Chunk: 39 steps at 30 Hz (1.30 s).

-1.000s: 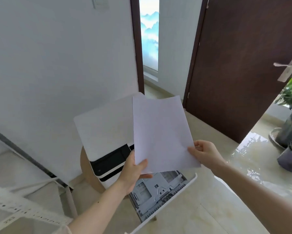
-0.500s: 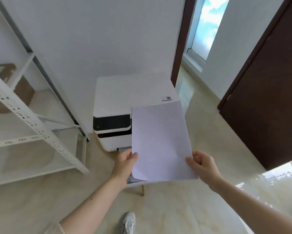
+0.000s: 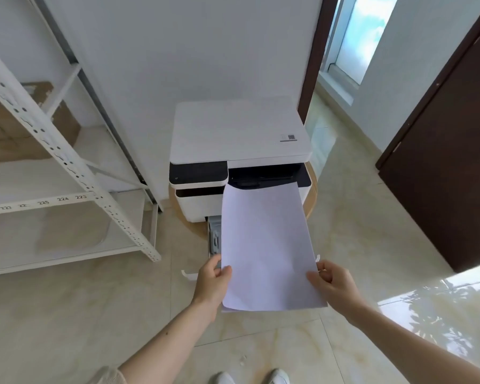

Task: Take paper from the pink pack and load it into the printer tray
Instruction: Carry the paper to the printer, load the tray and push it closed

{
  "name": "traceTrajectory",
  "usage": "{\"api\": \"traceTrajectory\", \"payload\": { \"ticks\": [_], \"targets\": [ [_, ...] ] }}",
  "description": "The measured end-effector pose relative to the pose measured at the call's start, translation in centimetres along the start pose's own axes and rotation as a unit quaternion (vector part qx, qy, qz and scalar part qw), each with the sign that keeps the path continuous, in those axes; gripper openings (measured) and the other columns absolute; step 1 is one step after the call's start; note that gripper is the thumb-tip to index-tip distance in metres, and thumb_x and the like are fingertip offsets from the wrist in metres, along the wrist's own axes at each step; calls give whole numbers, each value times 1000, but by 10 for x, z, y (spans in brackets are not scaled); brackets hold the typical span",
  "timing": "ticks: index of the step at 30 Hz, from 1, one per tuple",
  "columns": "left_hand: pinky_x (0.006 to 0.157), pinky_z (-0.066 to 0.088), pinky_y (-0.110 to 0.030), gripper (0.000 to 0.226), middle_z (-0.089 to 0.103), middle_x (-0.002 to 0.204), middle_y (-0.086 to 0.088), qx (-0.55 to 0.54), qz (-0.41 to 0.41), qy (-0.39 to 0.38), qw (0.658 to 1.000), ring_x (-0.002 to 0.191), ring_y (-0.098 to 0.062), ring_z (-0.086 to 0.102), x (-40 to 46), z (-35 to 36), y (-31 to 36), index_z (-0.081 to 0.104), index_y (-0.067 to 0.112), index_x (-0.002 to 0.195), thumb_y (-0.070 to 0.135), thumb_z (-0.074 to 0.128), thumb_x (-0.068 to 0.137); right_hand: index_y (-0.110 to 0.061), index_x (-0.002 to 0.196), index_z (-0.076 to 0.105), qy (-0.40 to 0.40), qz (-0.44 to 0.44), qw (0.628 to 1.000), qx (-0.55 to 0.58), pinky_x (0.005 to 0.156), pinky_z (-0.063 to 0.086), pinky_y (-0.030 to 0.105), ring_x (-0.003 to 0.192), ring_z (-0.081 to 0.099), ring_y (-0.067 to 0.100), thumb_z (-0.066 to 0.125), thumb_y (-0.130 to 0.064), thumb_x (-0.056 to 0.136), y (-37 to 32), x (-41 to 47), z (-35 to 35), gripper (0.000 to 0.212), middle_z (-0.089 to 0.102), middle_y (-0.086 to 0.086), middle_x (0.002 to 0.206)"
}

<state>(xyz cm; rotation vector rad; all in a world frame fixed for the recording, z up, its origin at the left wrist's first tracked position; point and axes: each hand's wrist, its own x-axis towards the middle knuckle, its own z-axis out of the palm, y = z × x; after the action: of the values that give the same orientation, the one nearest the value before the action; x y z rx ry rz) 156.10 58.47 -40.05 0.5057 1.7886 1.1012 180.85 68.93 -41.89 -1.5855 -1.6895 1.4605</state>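
Note:
A thin stack of white paper (image 3: pixel 266 245) hangs in front of the printer, held by both hands near its lower edge. My left hand (image 3: pixel 212 281) grips the left side and my right hand (image 3: pixel 331 282) grips the right side. The white printer (image 3: pixel 238 134) with a black front panel stands on a low round wooden stool (image 3: pixel 312 195) against the wall. Its grey tray (image 3: pixel 214 235) is pulled out toward me, mostly hidden behind the paper. The pink pack is not in view.
A white metal shelf rack (image 3: pixel 67 162) stands to the left with a cardboard box (image 3: pixel 14 126) on it. A dark brown door (image 3: pixel 452 162) is on the right. My white shoes (image 3: pixel 249 376) stand on the glossy tiled floor.
The view has swung down and left onto the printer. The paper has dropped lower and now hangs straight over the pulled-out tray, with both hands still gripping it.

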Motion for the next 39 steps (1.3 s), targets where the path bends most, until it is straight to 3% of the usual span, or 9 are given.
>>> {"api": "traceTrajectory", "payload": {
  "ticks": [9, 14, 24, 30, 35, 39],
  "targets": [
    [82, 57, -39, 31, 73, 101, -5, 16, -37, 7, 999, 92, -23, 70, 3, -8, -17, 66, 24, 109, 7, 48, 90, -20, 75, 67, 17, 13, 999, -46, 53, 35, 26, 51, 46, 10, 62, -12, 86, 8, -17, 19, 15, 59, -14, 49],
    [85, 57, -38, 30, 69, 104, 1, 49, -70, 6, 996, 93, -21, 67, 11, -15, -28, 64, 21, 111, 8, 47, 89, -17, 77, 67, 13, 53, 996, -77, 57, 40, 26, 61, 53, 13, 63, -13, 83, 12, -20, 31, 9, 61, -12, 55],
    [64, 54, -26, 27, 69, 95, 0, 57, -88, -15, 994, 83, -20, 67, 41, -20, -23, 63, 17, 109, 3, 48, 91, -15, 72, 64, -12, 127, 989, -75, 52, 36, 24, 62, 48, 18, 61, -12, 82, 4, 2, 45, 11, 57, 0, 67],
    [66, 54, -29, 31, 69, 111, -8, 38, -108, 4, 993, 95, -28, 67, 64, -11, -24, 61, 14, 119, 5, 49, 92, -16, 72, 64, -25, 132, 988, -77, 54, 39, 25, 68, 53, 20, 60, -11, 82, 2, 34, 43, 13, 61, 3, 74],
    [70, 55, -34, 20, 71, 102, -13, 30, -131, 26, 991, 85, -29, 66, 82, 1, -23, 65, 9, 97, 4, 47, 91, -21, 68, 61, -25, 137, 988, -74, 51, 40, 23, 69, 57, 21, 61, -12, 84, 3, 64, 41, 19, 64, 2, 75],
    [71, 53, -34, 17, 70, 97, -19, 20, -142, 45, 989, 80, -31, 65, 98, 9, -20, 65, -2, 93, 2, 48, 90, -18, 66, 60, -34, 148, 985, -85, 50, 38, 23, 64, 53, 19, 62, -12, 84, 7, 88, 39, 19, 61, 4, 73]
  ]
}}
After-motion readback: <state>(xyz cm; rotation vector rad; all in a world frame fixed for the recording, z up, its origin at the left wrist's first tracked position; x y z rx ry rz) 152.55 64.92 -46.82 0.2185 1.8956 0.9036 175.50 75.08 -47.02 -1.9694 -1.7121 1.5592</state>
